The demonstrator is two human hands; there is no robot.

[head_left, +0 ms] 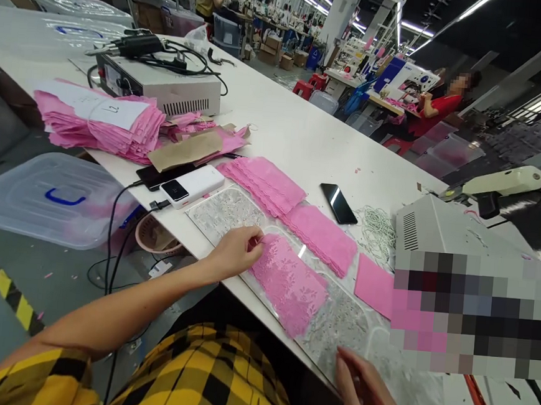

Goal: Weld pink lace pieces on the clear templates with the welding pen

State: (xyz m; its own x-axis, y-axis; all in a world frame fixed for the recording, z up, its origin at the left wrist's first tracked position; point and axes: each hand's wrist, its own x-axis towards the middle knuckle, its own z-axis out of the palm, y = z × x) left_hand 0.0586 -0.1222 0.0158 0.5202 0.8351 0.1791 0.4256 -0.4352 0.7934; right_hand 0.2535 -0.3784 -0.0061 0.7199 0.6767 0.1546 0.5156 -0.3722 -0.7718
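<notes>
My left hand point(237, 250) pinches the upper left corner of a pink lace piece point(289, 285), which lies flat on a grey patterned mat point(340, 320) at the table's near edge. Just right of the lace, my right hand point(368, 394) hovers with bent fingers and a gap between thumb and forefinger, holding nothing that I can see. Behind the lace lie two stacks of folded pink fabric, a left stack point(267, 183) and a right stack point(321, 238). Farther right is a flat pink piece point(374, 285), partly covered by a blurred patch.
A white power bank point(192, 186) with cables sits left of the mat. Beyond it are a tied pink bundle point(99, 120) and a grey box device point(158, 84). A black phone point(338, 203) and tangled pale cord point(375, 236) lie behind; orange-handled tool point(477, 396) at right.
</notes>
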